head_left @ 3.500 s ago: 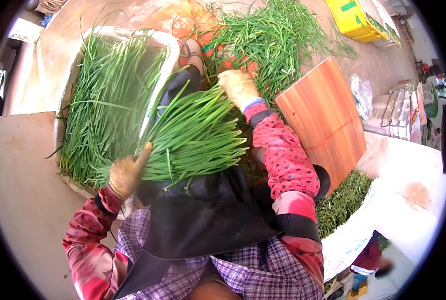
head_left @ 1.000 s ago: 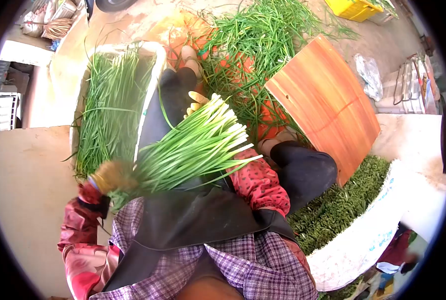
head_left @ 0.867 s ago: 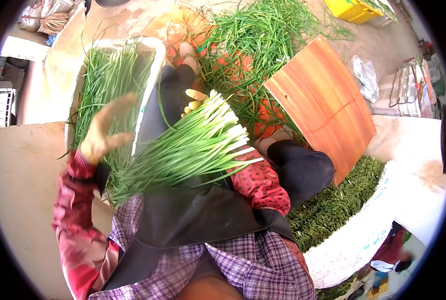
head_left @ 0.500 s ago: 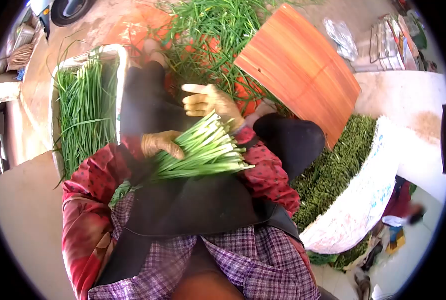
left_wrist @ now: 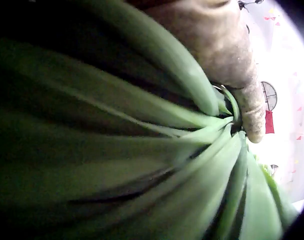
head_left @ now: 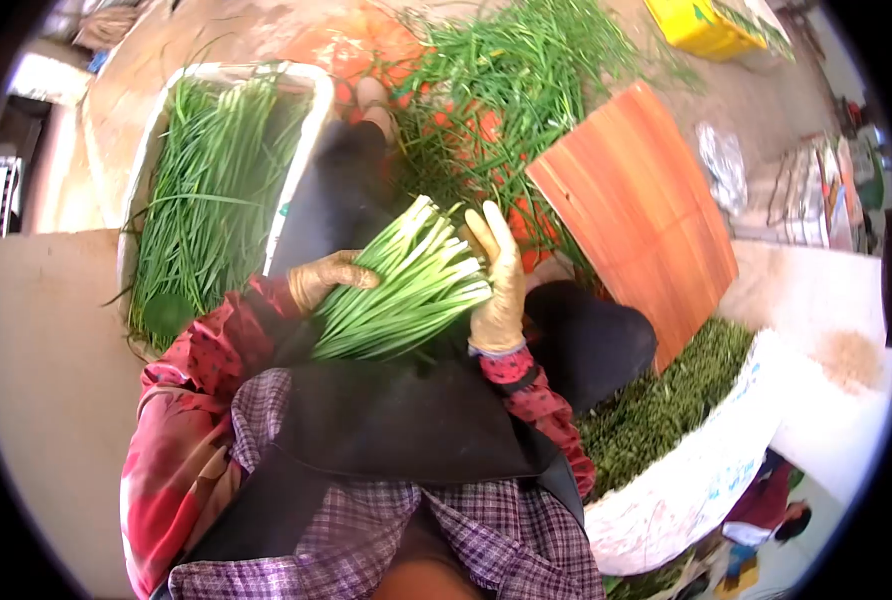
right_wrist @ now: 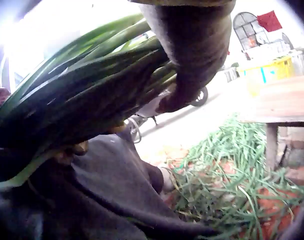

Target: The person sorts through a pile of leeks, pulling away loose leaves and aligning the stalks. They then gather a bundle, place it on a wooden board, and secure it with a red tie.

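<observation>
Over the dark apron, the gloved left hand (head_left: pixel 328 281) grips a bunch of long green stalks (head_left: pixel 391 300) from its left side, thumb on top. The bunch's pale ends point up and to the right. Against those ends rests the gloved right hand (head_left: pixel 501 285), its fingers straight and pointing up. In the left wrist view, a gloved finger (left_wrist: pixel 252 112) bends over the leaves (left_wrist: pixel 192 180). The right wrist view has part of the right hand (right_wrist: pixel 197 45) beside the stalks (right_wrist: pixel 92 90); the bunch's underside is mostly dark.
On the left stands a white-rimmed tub (head_left: pixel 321 95) of green stalks. A loose green heap (head_left: pixel 526 70) lies ahead on orange sheeting. To the right are a wooden board (head_left: pixel 646 220), a white sack (head_left: pixel 666 510) with short green stems, and a yellow crate (head_left: pixel 701 28) farther back.
The right hand has come from above the bunch down to its pale ends, turning its fingers upward. Earlier the left hand swung out over the tub and came back to grip the stalks.
</observation>
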The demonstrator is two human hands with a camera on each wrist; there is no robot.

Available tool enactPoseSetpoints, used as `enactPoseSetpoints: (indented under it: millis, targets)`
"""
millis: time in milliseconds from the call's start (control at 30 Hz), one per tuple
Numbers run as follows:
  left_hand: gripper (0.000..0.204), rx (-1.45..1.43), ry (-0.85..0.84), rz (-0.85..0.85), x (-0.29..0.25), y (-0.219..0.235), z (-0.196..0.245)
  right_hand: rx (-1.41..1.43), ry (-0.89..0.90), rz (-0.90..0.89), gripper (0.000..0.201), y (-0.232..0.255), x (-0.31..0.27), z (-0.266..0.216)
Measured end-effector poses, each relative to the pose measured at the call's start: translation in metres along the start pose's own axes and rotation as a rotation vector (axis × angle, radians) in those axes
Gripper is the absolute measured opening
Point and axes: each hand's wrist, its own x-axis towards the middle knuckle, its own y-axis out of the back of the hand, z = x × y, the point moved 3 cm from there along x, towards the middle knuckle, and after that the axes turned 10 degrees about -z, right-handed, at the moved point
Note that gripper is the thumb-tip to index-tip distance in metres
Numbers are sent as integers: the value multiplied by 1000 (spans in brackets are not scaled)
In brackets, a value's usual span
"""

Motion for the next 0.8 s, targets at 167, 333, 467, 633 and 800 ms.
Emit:
enactPoseSetpoints:
  millis: [167,333,467,633,800]
  targets:
    - [54,91,-44,126,-11,-5,10,-171,120,-94,74,-34,63,17]
    - [48,131,-43,188,-22,-4,-2,-89,-155,-355,45,-45,78,27]
    - [48,168,-28,128,-21,-2,-2,-221,-215,-313,26,-38,75,31]
    - [48,254,-58,122,-24,-5,11,-247,-156,-416,19,-64,86,0]
    - [46,246,-294,-30,-21,-27,50,-730,156,-555,18,-76,145,-62]
